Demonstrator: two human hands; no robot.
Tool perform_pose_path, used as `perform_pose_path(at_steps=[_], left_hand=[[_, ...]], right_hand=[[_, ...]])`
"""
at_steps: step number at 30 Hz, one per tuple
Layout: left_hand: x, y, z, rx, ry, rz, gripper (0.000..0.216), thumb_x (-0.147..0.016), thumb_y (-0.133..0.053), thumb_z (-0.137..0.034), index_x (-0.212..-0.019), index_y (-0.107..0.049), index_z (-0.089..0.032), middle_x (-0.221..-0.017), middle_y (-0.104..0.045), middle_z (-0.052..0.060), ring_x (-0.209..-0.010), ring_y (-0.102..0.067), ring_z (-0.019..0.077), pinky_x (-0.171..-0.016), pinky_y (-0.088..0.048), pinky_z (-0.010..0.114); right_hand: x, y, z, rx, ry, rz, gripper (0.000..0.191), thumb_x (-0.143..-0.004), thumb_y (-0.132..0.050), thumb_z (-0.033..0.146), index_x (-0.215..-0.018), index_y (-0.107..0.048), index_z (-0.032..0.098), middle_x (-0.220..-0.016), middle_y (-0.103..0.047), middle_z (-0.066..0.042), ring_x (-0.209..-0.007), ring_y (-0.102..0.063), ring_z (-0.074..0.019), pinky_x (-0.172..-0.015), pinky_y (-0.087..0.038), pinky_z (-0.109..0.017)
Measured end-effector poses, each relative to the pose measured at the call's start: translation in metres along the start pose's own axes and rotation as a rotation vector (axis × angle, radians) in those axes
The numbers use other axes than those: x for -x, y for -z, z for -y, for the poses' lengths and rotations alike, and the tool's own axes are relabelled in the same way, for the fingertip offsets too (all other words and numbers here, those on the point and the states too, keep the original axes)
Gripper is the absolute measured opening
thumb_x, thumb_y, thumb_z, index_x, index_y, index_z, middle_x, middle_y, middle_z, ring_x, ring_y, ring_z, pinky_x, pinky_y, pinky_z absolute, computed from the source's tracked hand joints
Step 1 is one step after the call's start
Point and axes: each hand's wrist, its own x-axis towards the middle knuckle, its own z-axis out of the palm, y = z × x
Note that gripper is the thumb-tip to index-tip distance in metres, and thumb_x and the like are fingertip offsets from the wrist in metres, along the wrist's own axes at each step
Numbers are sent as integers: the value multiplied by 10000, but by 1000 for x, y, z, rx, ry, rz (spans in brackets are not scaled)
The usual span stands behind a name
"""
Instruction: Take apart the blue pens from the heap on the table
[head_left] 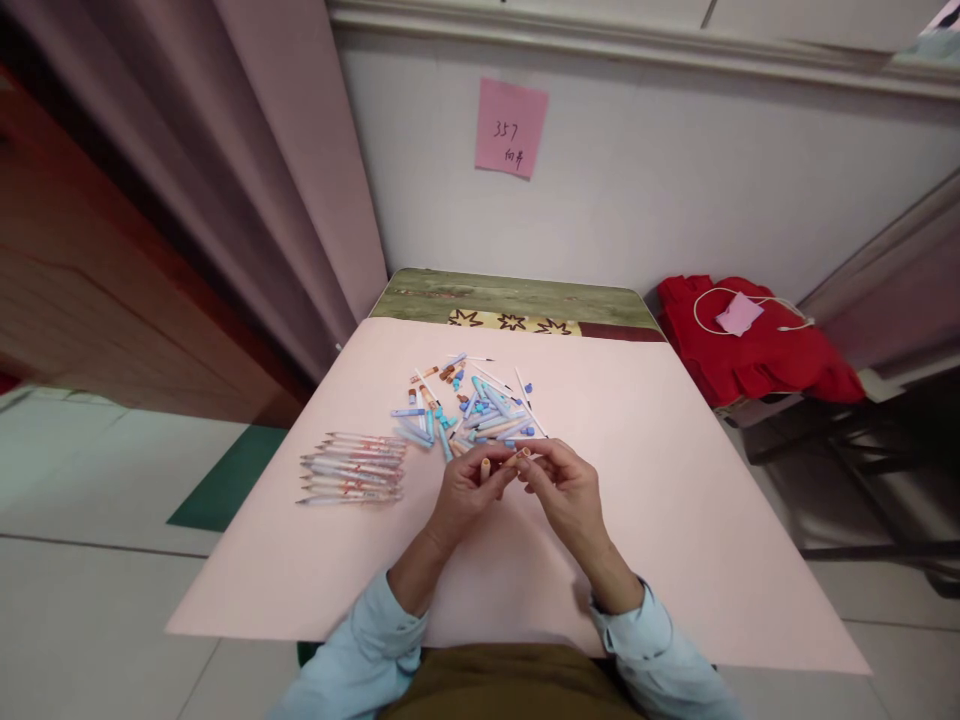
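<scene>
While your left hand point(466, 487) grips a tan pen barrel point(485, 468), your right hand point(568, 482) pinches another barrel point(523, 455); likely fitting, next needing alignment.

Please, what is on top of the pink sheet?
A row of pens, and right of it, loose pen parts. The left hand and right hand hide part of the sheet; anything beneath them cannot be seen.

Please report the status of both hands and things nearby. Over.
Left hand: holding short orange tube. Right hand: pinching another orange tube. Loose pen parts scattered just beyond. Row of pens at left.
</scene>
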Motion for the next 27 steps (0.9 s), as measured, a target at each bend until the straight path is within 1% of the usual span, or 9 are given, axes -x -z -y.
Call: perform_pose_path(at_steps=[4, 7, 10, 17, 20, 24, 27], left_hand=[[0, 0, 3, 53, 81, -19, 260, -752, -772, -294, -981, -712, -187, -722, -640, 5, -497, -476, 64, -474, -381, 203], [0, -1, 3, 62, 108, -57, 226, -735, -783, -278, -924, -704, -182, -699, -630, -7, -463, -452, 50, -449, -361, 192], [-1, -2, 1, 44, 104, -87, 155, -744, -772, -270, -842, -699, -174, -686, -618, -13, -437, -433, 42, -425, -343, 190], [0, -1, 2, 27, 80, -82, 132, -779, -738, -284, -793, -673, -171, -686, -640, 0, -430, -443, 50, -419, -337, 200], [0, -1, 1, 8, 78, -79, 135, -780, -735, -290, -790, -664, -174, -667, -627, -8, -430, -441, 52, -422, -330, 202], [1, -3, -3, 0, 95, -30, 139, -772, -738, -295, -765, -662, -179, -595, -573, -32, -430, -444, 59, -433, -328, 206], [2, -3, -4, 56, 112, -14, 146, -771, -738, -303, -757, -670, -174, -597, -589, -22, -429, -446, 60, -433, -323, 209]], right_hand=[[-1, -2, 2, -151, -44, -55, 184, -862, -671, 353, -974, -664, 207, -788, -698, -19, -645, -638, -131, -602, -546, -265], [-2, -3, 3, -224, -96, -122, 205, -852, -679, 378, -936, -630, 198, -772, -697, -13, -650, -640, -129, -618, -547, -265], [-3, -1, 2, -214, -108, -169, 235, -830, -703, 390, -924, -620, 191, -747, -688, -2, -636, -636, -124, -632, -550, -269], [-1, -1, 4, -199, -98, -194, 246, -827, -702, 395, -929, -622, 185, -736, -688, -4, -630, -641, -131, -634, -552, -282], [0, -3, 5, -188, -78, -205, 240, -833, -694, 394, -926, -617, 186, -729, -687, -4, -626, -637, -132, -632, -548, -283], [1, -4, 7, -165, -42, -198, 219, -840, -691, 378, -921, -611, 191, -690, -673, 6, -617, -629, -131, -627, -541, -277], [1, -1, 8, -152, -29, -188, 211, -841, -693, 372, -923, -621, 192, -691, -675, 5, -602, -633, -131, -602, -545, -272]])
